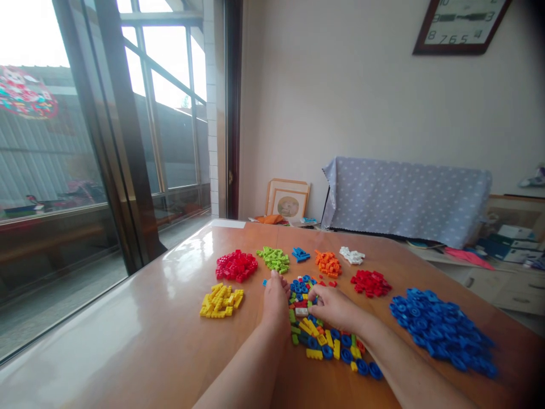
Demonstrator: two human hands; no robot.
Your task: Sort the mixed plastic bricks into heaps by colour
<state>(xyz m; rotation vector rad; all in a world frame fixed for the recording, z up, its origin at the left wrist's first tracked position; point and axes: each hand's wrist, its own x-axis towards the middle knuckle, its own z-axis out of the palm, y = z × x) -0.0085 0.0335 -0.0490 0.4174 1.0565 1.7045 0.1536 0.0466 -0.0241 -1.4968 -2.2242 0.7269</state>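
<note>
A mixed pile of toy building bricks (314, 355) in yellow, blue, green, red and white lies between my arms. My right hand (334, 307) is over the pile, its fingers pinched together beside a white brick (301, 312); whatever they hold is hidden. At the pile's left edge is my left hand (276, 295), with fingers curled inward, and I cannot make out what is in them. Just left of its fingertips lies a small blue brick (264, 282). Blue round pieces (298, 287) show between the two hands.
Sorted heaps surround the mixed pile: yellow (222, 301), crimson (237, 265), lime green (273, 259), blue (300, 254), orange (327, 263), white (352, 255) and red (370, 283). A large blue heap (440, 329) lies right of my right arm on the glossy wooden table (140, 341).
</note>
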